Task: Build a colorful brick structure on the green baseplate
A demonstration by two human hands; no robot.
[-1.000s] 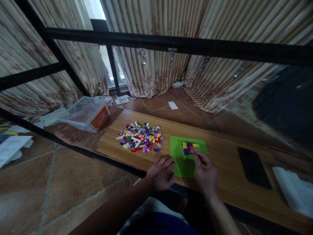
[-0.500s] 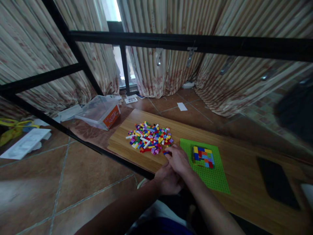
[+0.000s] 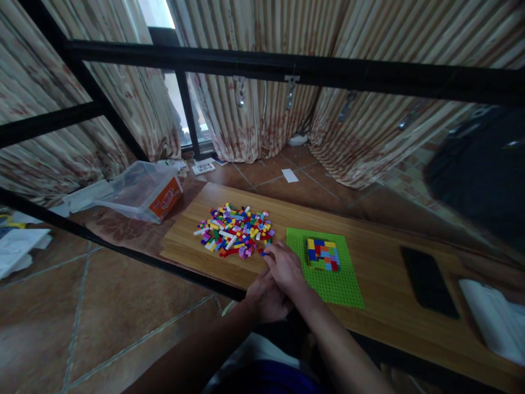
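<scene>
My right hand lies across my left hand at the table's near edge. The right fingers are bent and closed, with a small blue toy brick at their tips. My left hand is tucked beneath, and its fingers are mostly hidden. Just beyond them spreads a loose pile of mixed-colour toy bricks. To the right of my hands, a green baseplate carries a low block of coloured bricks, with yellow, blue, red, orange and light blue on top.
The wooden table also holds a dark flat object and a white object at the right. A clear plastic bin with an orange label stands off its left end. Black metal bars cross before the curtains.
The whole view has shifted, so the table and bricks appear farther left and more of the white object shows. My hands keep nearly the same pose by the pile.
</scene>
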